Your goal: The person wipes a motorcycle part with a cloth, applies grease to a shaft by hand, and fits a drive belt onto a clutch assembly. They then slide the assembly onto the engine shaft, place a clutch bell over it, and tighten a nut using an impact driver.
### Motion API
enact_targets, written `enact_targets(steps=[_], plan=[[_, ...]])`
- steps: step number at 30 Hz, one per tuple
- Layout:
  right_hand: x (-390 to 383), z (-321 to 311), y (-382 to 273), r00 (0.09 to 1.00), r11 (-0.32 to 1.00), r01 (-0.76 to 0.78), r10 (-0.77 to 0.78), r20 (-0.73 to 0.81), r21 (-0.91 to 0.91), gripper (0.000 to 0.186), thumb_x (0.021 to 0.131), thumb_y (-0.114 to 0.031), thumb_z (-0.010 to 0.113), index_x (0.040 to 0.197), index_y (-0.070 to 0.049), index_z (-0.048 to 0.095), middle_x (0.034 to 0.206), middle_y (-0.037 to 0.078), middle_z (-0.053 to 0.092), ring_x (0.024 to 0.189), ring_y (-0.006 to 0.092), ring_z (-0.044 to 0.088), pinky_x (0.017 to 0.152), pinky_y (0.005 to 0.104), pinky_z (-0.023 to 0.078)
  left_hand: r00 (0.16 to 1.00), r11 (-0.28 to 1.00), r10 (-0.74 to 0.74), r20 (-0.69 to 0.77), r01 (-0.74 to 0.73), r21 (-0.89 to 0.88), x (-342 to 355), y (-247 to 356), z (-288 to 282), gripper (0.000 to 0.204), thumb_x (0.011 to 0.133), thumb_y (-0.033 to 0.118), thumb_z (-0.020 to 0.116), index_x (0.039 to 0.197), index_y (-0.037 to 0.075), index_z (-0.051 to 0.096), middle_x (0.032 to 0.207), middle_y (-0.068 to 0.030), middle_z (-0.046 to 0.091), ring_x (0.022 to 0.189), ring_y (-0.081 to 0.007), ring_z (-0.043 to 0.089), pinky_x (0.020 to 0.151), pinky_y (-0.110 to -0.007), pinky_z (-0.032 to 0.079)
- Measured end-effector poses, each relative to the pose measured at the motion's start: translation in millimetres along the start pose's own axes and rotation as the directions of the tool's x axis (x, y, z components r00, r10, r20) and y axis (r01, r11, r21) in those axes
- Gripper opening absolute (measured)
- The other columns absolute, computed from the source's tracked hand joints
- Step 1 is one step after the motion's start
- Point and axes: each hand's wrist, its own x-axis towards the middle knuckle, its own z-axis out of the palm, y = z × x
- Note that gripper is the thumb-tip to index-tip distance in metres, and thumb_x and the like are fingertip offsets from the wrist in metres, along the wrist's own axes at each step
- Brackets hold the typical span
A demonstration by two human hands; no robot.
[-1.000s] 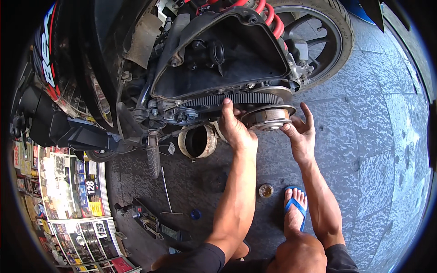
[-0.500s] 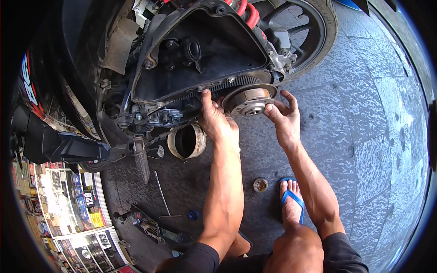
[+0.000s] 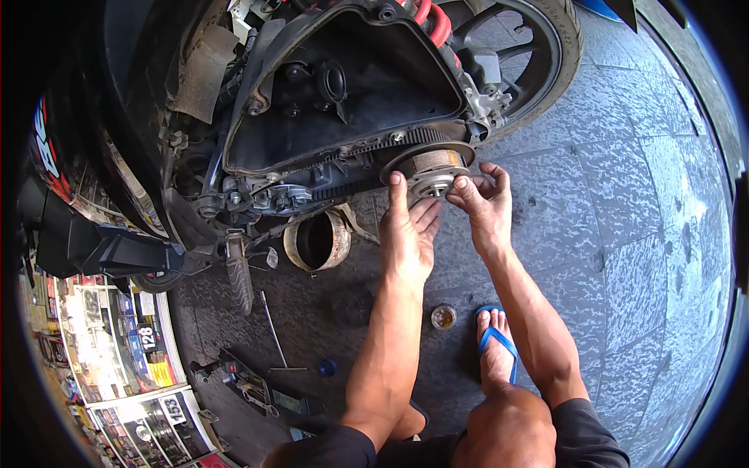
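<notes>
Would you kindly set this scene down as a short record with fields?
Left hand: thumb at the left edge of the metal pulley assembly, fingers extended below
Right hand: thumb against its right side
Belt: black toothed belt, extending left from the pulley
Floor: T-shaped tool, small round container, hollow drum
Upper right: spoked wheel

Bright, bluish on the floor (image 3: 655, 195) right of the wheel (image 3: 566, 62); dark inside the casing (image 3: 382, 74) left of it; glaring white on the shelves (image 3: 97, 335) far below-left of it; bent, black-rimmed at the edges.
</notes>
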Motion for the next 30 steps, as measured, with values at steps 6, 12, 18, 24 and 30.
enact_targets(steps=[6,12,18,24,30], plan=[[8,11,-2,0.997,0.999,-0.031,0.030,-0.067,-0.008,0.063,0.090,-0.016,0.083,0.129,0.001,0.037,0.091,0.011,0.068,0.081,0.0178,0.069,0.077,0.0320,0.062,0.998,0.996,0.043,0.042,-0.046,0.077,16,3,6,0.130,0.085,0.082,0.061,0.155,-0.016,0.014,0.155,-0.0429,0.025,0.150,-0.0475,0.030,0.126,-0.054,0.021],[14,14,0,0.997,0.999,-0.005,0.001,-0.078,-0.052,0.062,0.091,-0.016,0.082,0.130,0.002,0.037,0.095,0.011,0.067,0.085,0.0187,0.071,0.080,0.0311,0.062,0.999,0.999,0.047,-0.019,-0.047,0.014,26,2,3,0.114,0.087,0.076,0.066,0.144,-0.019,0.036,0.146,-0.0376,0.047,0.139,-0.0388,0.050,0.119,-0.047,0.037],[-19,-53,0,0.994,0.983,-0.067,0.051,-0.096,-0.173,0.064,0.097,-0.019,0.075,0.141,0.005,0.035,0.110,0.020,0.064,0.091,0.0253,0.072,0.079,0.0348,0.063,0.966,0.810,0.159,0.205,-0.247,0.532,-7,-30,-62,0.050,0.103,0.049,0.056,0.107,-0.002,0.056,0.101,-0.0170,0.066,0.097,-0.0302,0.066,0.084,-0.042,0.051],[-126,-185,5,0.918,0.870,-0.292,0.137,-0.373,-0.397,0.062,0.091,0.002,0.068,0.146,-0.004,0.039,0.117,0.013,0.062,0.102,0.0234,0.064,0.084,0.0358,0.057,0.813,0.137,-0.450,0.369,-0.346,0.928,-159,-88,-264,0.050,0.101,0.044,0.059,0.076,0.002,0.067,0.073,-0.0172,0.068,0.072,-0.0374,0.069,0.073,-0.048,0.053],[-148,-167,-24,0.969,0.685,-0.223,0.233,-0.081,-0.694,0.039,0.098,-0.016,0.069,0.133,-0.003,0.057,0.076,-0.002,0.053,0.056,0.0048,0.040,0.046,0.0233,0.032,0.921,0.475,0.159,-0.355,0.244,0.846,-314,-132,-383,0.045,0.098,0.038,0.060,0.117,-0.001,0.073,0.113,-0.0260,0.072,0.103,-0.0425,0.071,0.092,-0.052,0.054]])
